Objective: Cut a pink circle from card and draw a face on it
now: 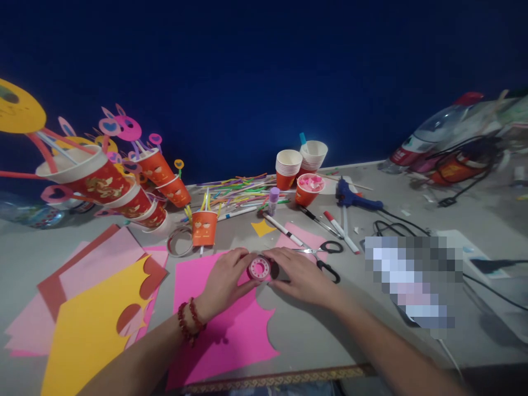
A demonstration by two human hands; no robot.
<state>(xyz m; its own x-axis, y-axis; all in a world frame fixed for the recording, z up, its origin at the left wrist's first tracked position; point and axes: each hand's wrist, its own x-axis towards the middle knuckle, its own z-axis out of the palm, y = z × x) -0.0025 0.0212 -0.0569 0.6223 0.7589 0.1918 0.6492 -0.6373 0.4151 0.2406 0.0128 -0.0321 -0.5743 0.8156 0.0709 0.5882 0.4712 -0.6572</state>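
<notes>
My left hand (225, 278) and my right hand (297, 273) meet over a small pink tape roll (259, 268), fingers curled around it from both sides. The roll rests on a bright pink paper sheet (231, 335) with jagged cut edges. My left wrist wears a red bead bracelet (188, 322). Black-handled scissors (325, 257) lie just right of my right hand.
Yellow, pink and red paper sheets (86, 308) lie at the left. Orange paper cups with straws and paper shapes (124, 187) stand behind, one cup (204, 227) nearer. Loose coloured straws (235, 192), stacked cups (289, 168), a blue glue gun (350, 198), markers and cables lie beyond.
</notes>
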